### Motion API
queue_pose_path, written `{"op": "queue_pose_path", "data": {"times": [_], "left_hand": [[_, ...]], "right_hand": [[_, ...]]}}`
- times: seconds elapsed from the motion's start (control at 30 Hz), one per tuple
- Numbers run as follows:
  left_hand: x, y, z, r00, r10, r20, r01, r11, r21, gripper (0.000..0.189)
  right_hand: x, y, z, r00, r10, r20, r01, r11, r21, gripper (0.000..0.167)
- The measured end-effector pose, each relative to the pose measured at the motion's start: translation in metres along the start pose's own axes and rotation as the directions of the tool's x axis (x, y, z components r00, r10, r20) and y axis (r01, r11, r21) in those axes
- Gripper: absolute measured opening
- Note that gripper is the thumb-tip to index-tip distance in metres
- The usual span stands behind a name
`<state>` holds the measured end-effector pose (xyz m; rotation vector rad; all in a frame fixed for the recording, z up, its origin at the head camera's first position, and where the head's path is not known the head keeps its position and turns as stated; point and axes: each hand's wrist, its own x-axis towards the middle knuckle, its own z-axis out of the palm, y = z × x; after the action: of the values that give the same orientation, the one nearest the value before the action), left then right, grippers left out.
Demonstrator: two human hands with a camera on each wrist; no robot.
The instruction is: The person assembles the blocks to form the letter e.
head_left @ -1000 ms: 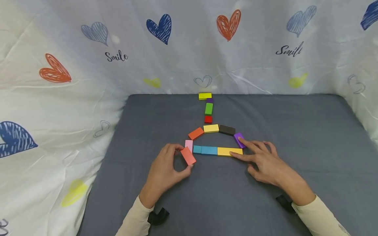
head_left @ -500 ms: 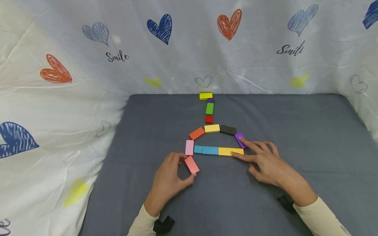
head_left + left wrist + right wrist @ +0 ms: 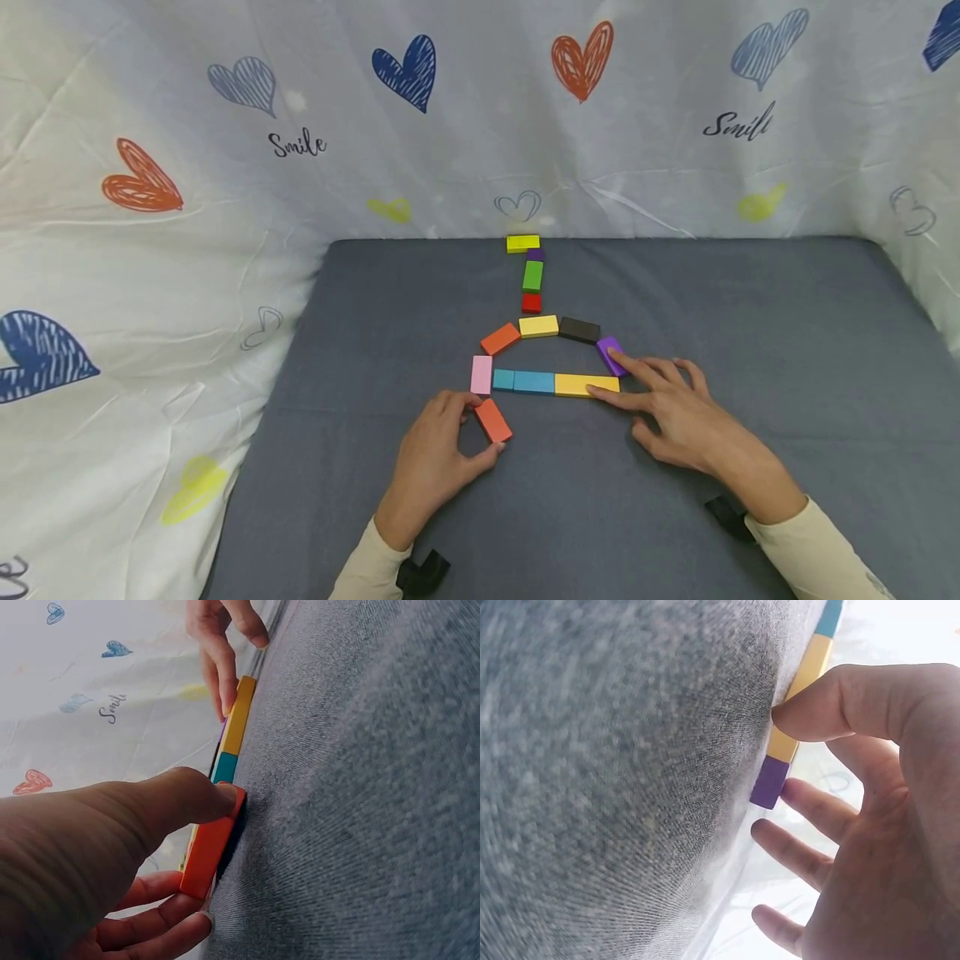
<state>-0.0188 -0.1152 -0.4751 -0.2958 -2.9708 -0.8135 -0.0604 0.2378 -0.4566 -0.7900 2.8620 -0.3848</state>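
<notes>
My left hand (image 3: 431, 458) pinches an orange-red block (image 3: 494, 421) between thumb and fingers, below the lower end of a pink block (image 3: 482, 375). In the left wrist view the thumb presses one end of this orange-red block (image 3: 210, 847), tilted near the cloth. My right hand (image 3: 686, 429) has its fingers extended: the index fingertip touches a long yellow block (image 3: 568, 384), another fingertip a purple block (image 3: 608, 352). Left of the yellow block lie a blue block (image 3: 534, 382) and a teal block (image 3: 503, 380) in one row.
Above the row, an orange block (image 3: 500, 339), a pale yellow block (image 3: 538, 327) and a black block (image 3: 579, 330) form an arc. A red block (image 3: 532, 303), a green block (image 3: 532, 276) and others run to the far edge. Grey cloth (image 3: 787, 333) covers the table; a patterned curtain (image 3: 465, 150) hangs behind.
The left hand has carried the orange-red block down and slightly right, from over the pink block to below it. The right hand has stayed on the yellow and purple blocks.
</notes>
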Motion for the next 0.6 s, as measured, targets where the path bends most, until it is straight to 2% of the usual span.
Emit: {"op": "queue_pose_path", "data": {"times": [0.27, 0.6], "left_hand": [[-0.0002, -0.0001, 0.0012, 1.000, -0.015, -0.004, 0.015, 1.000, 0.015, 0.063], [-0.0002, -0.0011, 0.0013, 1.000, 0.018, -0.025, -0.017, 0.999, 0.029, 0.060]], "right_hand": [[-0.0002, -0.0003, -0.0003, 1.000, 0.001, 0.004, -0.001, 1.000, 0.006, 0.070], [-0.0002, 0.0000, 0.0021, 1.000, 0.005, -0.008, -0.005, 1.000, -0.008, 0.070]]}}
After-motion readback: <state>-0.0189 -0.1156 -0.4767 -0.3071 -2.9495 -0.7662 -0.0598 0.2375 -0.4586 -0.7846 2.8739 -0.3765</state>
